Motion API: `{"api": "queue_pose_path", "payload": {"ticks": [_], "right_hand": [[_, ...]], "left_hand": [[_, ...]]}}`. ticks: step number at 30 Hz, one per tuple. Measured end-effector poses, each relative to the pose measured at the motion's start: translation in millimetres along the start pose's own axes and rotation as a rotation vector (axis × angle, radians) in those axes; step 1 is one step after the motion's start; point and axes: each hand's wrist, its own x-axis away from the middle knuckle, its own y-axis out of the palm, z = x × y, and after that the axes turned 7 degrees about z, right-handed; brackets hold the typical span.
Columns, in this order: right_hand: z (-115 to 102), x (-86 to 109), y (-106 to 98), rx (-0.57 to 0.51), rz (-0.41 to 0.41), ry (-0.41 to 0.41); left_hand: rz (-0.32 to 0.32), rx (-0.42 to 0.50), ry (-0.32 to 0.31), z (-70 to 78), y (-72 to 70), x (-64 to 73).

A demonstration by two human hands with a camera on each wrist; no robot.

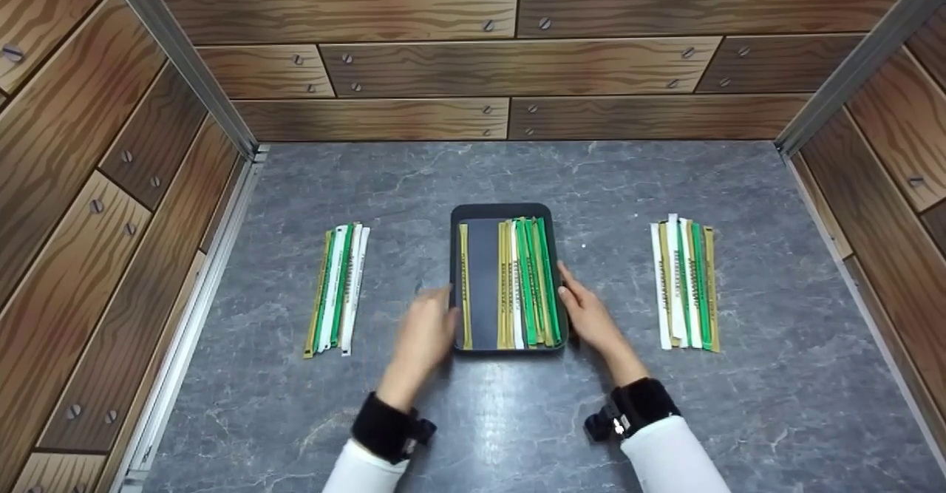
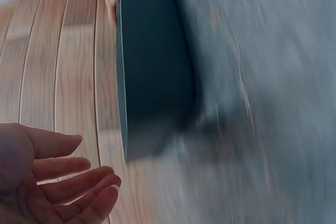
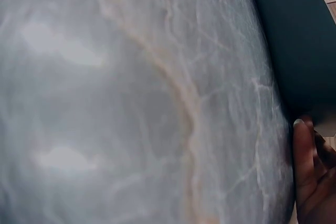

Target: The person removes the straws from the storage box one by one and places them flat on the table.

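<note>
A dark tray [image 1: 482, 286] stands on the table with slim paper stick packets [image 1: 528, 286] in gold, white and green along its right half. One gold packet [image 1: 465, 286] lies apart along its left side. My left hand [image 1: 425, 330], blurred by motion, is beside the tray's lower left. In the left wrist view this hand [image 2: 63, 182] has loosely bent fingers, holds nothing and is apart from the tray wall [image 2: 155, 51]. At the tray's right side, my right hand [image 1: 591, 319] rests its fingers near the wall; whether they press on it is hard to tell.
A row of similar packets [image 1: 338, 286] lies on the table to the left, and another row [image 1: 685, 286] to the right. Wood-patterned panels [image 1: 429, 68] wall the grey marbled table [image 1: 502, 171] at the back and both sides.
</note>
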Motion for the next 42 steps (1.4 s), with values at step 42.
{"api": "queue_pose_path", "payload": {"ticks": [42], "right_hand": [[-0.1, 0.1, 0.2, 0.002, -0.002, 0.005]], "left_hand": [[0.0, -0.327, 0.108, 28.1, 75.6, -7.9]]}}
